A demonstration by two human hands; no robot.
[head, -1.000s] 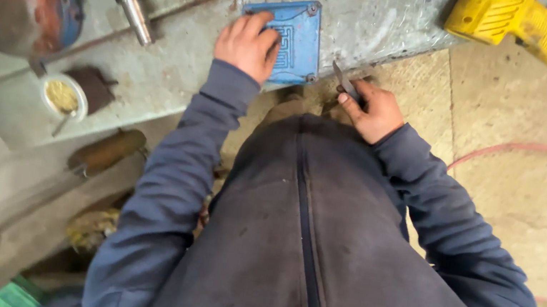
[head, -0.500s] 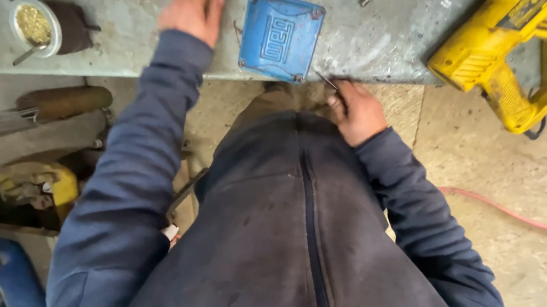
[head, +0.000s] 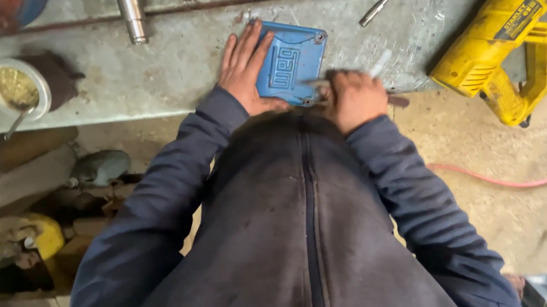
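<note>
Blue cover plate, left hand flat, right hand gripping tool

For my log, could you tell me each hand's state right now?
Left hand: open, flat on the blue cover.
Right hand: closed around a thin tool.

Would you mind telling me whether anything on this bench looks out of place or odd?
Only mildly: the yellow power tool lies tilted, its handle hanging past the bench edge. The blue cover sits flat under the left hand.

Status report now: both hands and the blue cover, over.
Left hand flat on blue cover. Right hand grips thin tool, blurred. Nothing blocking.
</note>
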